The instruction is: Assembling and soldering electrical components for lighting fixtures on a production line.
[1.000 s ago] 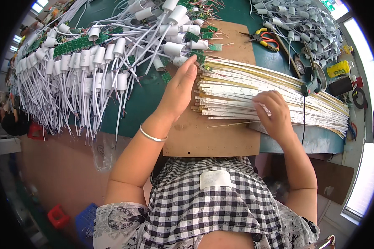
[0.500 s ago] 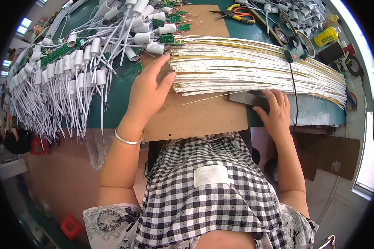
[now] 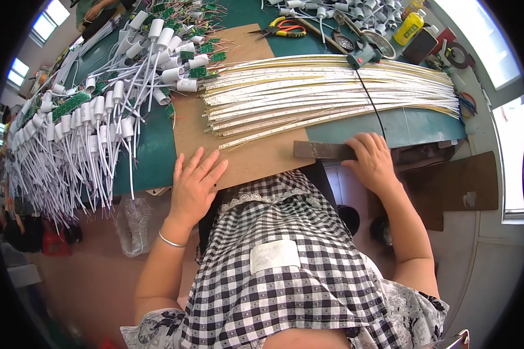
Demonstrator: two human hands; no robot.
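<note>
Your left hand lies flat and open on the brown board while your right hand grips a dark flat bar at the bench edge, so a careless sweep of that bar could, I judge, snag the black cable and scatter the light strips.

a single head-worn fisheye view looks steeply down from above the seated person, facing forward across the green work table toward its far edge at the top of the frame. the lens sits close: the checked apron fills the lower middle, and both forearms rise from the lower edge, left hand on the left, right hand on the right. straight lines bow near the black circular rim, where windows curve at upper left. no second view shares the scene.
</note>
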